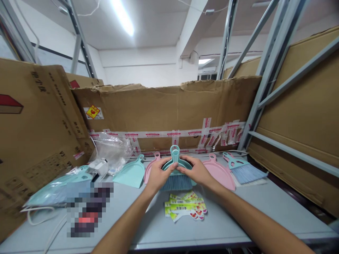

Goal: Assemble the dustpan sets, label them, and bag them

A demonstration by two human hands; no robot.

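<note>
Mint dustpan [130,175]: is sitting on the table [238,215], left of the hands.
Left hand [159,175]: is gripping the teal dustpan's left side.
Teal dustpan [178,164]: is sitting in the middle, between the hands, with a teal brush [176,183] pressed against it.
Right hand [194,171]: is gripping the dustpan's right side.
Pink dustpan [220,173]: is lying right of the hands.
Paper labels [185,206]: are lying near, in front of the hands.

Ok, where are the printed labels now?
The printed labels lie on the grey table in the head view, just below the teal dustpan held by left hand and right hand.
</note>
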